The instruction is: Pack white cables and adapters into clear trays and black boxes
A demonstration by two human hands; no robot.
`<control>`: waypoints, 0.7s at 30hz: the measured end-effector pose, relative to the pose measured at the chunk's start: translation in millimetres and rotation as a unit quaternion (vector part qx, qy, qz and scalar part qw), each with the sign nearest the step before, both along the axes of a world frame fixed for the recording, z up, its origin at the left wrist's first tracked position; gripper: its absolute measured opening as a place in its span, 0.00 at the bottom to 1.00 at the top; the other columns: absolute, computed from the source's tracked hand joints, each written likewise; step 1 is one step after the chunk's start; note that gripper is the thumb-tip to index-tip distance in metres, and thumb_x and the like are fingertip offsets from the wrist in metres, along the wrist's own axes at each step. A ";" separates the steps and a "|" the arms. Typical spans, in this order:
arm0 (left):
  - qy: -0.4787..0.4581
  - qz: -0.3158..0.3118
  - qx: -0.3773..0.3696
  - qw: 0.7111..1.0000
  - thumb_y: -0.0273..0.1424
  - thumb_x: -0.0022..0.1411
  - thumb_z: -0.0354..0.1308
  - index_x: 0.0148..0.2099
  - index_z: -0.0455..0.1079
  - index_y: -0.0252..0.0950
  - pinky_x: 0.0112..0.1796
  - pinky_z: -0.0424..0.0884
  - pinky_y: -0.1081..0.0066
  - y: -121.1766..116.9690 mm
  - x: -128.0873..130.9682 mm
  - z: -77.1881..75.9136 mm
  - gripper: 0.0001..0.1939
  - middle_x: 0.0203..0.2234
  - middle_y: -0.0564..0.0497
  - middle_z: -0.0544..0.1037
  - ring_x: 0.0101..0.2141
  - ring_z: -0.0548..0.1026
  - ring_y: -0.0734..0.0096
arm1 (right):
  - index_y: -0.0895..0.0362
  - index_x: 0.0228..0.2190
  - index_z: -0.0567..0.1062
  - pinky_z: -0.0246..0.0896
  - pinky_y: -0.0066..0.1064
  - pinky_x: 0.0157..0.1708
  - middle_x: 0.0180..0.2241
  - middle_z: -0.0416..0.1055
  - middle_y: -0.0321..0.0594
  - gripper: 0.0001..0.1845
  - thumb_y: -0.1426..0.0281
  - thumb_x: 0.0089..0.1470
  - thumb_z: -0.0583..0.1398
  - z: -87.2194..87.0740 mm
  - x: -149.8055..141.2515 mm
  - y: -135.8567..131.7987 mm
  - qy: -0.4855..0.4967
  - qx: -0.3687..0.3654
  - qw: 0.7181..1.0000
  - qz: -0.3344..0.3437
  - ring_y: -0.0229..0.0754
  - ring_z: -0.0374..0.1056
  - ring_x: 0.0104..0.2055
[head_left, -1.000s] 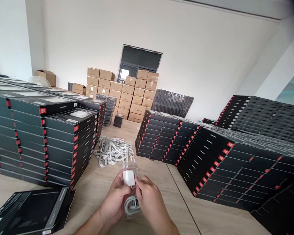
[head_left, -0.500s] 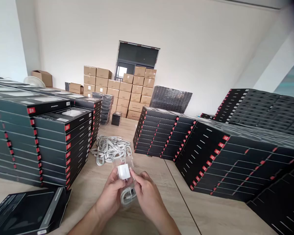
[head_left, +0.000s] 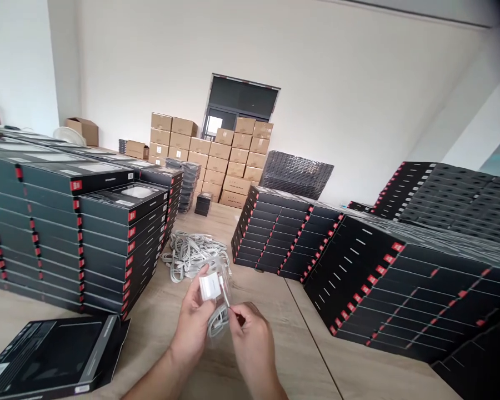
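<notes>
Between my left grip (head_left: 195,318), clamping it, and right grip (head_left: 252,333), pinching its edge, is a clear bag (head_left: 222,299) with a white adapter (head_left: 209,286); tangled cables (head_left: 191,250) lie just beyond, black box stacks (head_left: 104,247) hemming both sides.

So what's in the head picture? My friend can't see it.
Two hands hold a clear bag with a white adapter and coiled cable above a wooden table. Beyond lies a pile of white cables, with black boxes stacked on both sides.
</notes>
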State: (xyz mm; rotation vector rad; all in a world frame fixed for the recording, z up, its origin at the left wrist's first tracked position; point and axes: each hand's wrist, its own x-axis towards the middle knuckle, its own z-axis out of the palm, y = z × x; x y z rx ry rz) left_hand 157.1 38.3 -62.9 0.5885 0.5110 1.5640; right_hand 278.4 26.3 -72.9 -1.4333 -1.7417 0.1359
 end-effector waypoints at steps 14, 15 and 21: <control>-0.097 -0.068 -0.051 0.992 0.23 0.43 0.61 0.46 0.72 0.37 0.35 0.72 0.68 9.6 -6.6 -10.1 0.24 0.31 0.51 0.82 0.31 0.78 0.65 | 0.53 0.40 0.79 0.66 0.34 0.36 0.35 0.75 0.44 0.16 0.75 0.58 0.52 7.0 0.0 -9.8 -0.138 0.053 0.989 0.016 0.47 0.71 0.37; -0.097 -0.073 -0.052 0.991 0.22 0.43 0.61 0.47 0.72 0.38 0.35 0.72 0.68 9.0 -6.8 -9.6 0.25 0.32 0.51 0.82 0.32 0.79 0.65 | 0.53 0.39 0.79 0.66 0.33 0.36 0.34 0.76 0.43 0.15 0.73 0.60 0.52 8.9 4.5 -8.1 -0.097 0.048 0.994 0.031 0.45 0.72 0.36; -0.066 -0.118 -0.043 0.990 0.23 0.47 0.63 0.45 0.73 0.37 0.41 0.72 0.65 2.9 -1.0 -9.2 0.20 0.38 0.47 0.82 0.39 0.79 0.61 | 0.56 0.31 0.77 0.65 0.29 0.30 0.29 0.76 0.40 0.13 0.62 0.58 0.56 10.9 20.3 2.4 0.124 -0.001 0.992 0.038 0.42 0.71 0.29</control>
